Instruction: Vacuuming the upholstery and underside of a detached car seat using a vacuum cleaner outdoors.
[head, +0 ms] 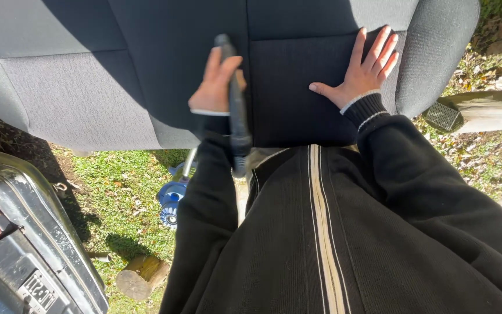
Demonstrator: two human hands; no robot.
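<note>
Black zip jacket (321,232) nearest, both sleeves reaching forward over grass (117,186). Left hand (215,81) wrapped round dark vacuum wand (236,104), grip closed on the handle, fingers over the top, thumb side hidden; wand running upright from below the wrist to a tip resting on the dark centre panel of the car seat (164,64). Hose dropping behind the left sleeve toward a blue vacuum body (171,203) on the ground. Right hand (362,72) flat and spread on the same seat fabric, palm down, holding nothing, just beside the wand, bracing the cushion.

Seat lifted out, propped outdoors, grey side bolsters either side of the black ribbed middle. Car bumper (24,244) at lower left, log (140,276) on the grass near it, wooden post (483,110) at right.

To do well, probably: keep tip pressed flush into the weave, slow overlapping passes along the ribs, right palm stretching the cloth taut ahead of the nozzle, hose kept slack so no tug twists the wand off the seam.
</note>
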